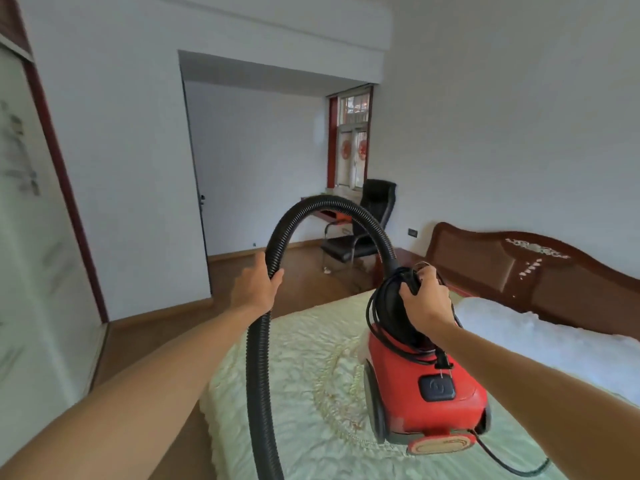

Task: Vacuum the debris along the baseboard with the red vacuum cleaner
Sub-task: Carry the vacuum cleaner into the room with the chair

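Clamped round the ribbed, flexible black hose (311,207), centre frame, with fingers (276,278) of the left hand (256,285). Curled over the coiled rubbery cord (394,275) atop the red vacuum cleaner (436,393), lower right, with fingers (407,289) of the right hand (424,303). Glossy hard plastic shell, over the quilted bed (294,375); resting or lifted, cannot tell. Judged step: carrying, not yet vacuuming. Next: set down on smooth wooden floor (304,271), uncoil, plug in, aim along baseboard (242,253), mid-frame.
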The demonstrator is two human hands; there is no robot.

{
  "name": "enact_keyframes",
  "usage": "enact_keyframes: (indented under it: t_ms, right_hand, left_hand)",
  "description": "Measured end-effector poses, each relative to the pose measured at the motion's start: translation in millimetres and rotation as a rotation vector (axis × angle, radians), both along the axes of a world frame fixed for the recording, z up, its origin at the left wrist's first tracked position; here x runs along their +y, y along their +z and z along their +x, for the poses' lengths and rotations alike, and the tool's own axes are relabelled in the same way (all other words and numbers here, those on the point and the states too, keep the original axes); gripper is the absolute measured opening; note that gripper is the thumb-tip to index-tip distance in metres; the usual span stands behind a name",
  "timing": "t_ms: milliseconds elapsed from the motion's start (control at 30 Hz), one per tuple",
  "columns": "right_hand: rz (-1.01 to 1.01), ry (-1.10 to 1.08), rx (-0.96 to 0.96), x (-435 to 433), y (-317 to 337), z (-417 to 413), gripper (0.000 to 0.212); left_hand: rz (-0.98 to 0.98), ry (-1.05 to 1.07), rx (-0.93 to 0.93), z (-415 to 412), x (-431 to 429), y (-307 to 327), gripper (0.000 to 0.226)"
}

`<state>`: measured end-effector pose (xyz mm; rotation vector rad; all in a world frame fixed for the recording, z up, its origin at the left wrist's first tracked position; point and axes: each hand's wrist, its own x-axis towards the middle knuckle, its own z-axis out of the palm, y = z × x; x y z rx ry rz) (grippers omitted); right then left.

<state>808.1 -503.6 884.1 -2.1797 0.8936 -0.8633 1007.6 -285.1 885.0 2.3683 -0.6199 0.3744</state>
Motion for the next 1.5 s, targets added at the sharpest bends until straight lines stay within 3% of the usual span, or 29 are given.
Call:
enact_keyframes:
  t_ms: [367, 733, 1367, 1500]
  right_hand:
    - [0.030, 0.215, 0.021, 115.9, 15.0, 180.0, 0.033]
    - [0.086, 0.287, 0.020, 224.2, 18.8, 341.6, 0.033]
    - [0.058, 0.426, -0.054, 267.4, 9.3, 543.5, 0.033]
    - [0.056, 0.448, -0.036, 262.9, 3.5, 602.5, 0.025]
  left_hand:
    - [-0.058, 0.206, 0.008, 120.1, 163.9, -1.1, 0.041]
    - [-0.045, 0.281, 0.013, 245.4, 279.5, 8.8, 0.039]
    - [-0.073, 0.400, 0.015, 419.0, 337.1, -2.9, 0.039]
    - [-0.081, 0.392, 0.014, 471.2, 335.8, -5.7, 0.038]
